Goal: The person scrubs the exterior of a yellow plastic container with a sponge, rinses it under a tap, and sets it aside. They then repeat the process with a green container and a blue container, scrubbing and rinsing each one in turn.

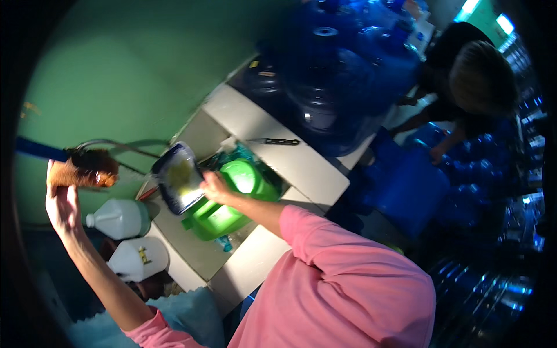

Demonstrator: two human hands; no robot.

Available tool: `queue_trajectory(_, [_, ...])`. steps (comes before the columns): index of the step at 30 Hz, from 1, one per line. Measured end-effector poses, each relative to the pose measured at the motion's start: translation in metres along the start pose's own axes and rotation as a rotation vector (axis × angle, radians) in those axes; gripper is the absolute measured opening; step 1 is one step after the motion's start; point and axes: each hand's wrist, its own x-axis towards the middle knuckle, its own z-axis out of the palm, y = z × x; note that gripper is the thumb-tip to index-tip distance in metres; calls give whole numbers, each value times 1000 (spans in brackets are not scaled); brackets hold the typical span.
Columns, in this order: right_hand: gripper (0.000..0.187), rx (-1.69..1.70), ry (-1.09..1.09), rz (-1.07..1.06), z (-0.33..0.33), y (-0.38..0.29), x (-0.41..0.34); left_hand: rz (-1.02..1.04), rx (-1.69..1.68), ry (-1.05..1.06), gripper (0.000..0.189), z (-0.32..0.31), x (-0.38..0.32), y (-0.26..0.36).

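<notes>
My left hand (67, 206) is raised at the far left. Its fingers reach around a wet-looking brown object (89, 169) at the end of a blue pipe or handle (41, 149); what the brown object is cannot be told. With my right hand (217, 189) I hold the right edge of a tilted white tray or shallow container with a dark blue rim (167, 195). Something blurred and yellow-green (179, 176) lies inside it. Beneath my right hand and forearm, a bright green plastic jug (224, 219) lies on its side in a tiled basin (178, 241).
A black-handled knife (280, 142) lies on the basin's white tiled ledge (300, 163). Two whitish plastic jugs (122, 219) stand left of the basin, beside the green wall (130, 65). Large blue water bottles (339, 78) crowd beyond it. Another person (483, 78) bends over at the upper right.
</notes>
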Motion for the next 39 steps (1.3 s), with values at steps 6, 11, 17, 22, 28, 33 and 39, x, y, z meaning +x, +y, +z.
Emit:
queue_trajectory(6, [42,76,-65,27,-1,3,-2,32,-29,-236,35,34,-4,30])
queue_trajectory(11, [30,98,-61,63,-6,-5,-4,129,27,51,36,86,-18,24])
queue_trajectory(17, [28,111,-45,62,-4,-4,-2,149,33,255,37,108,-26,18])
queue_trajectory(22, [33,120,-72,17,-5,-5,-2,174,33,279,36,107,-23,16])
queue_trajectory(28, [26,160,-58,122,-9,-17,-6,209,-30,281,34,100,-18,12])
queue_trajectory(33, [24,120,-31,110,-3,-10,-4,197,-42,270,32,98,-19,12])
queue_trajectory(39, [20,35,-43,45,5,15,-1,186,-55,233,31,94,-17,10])
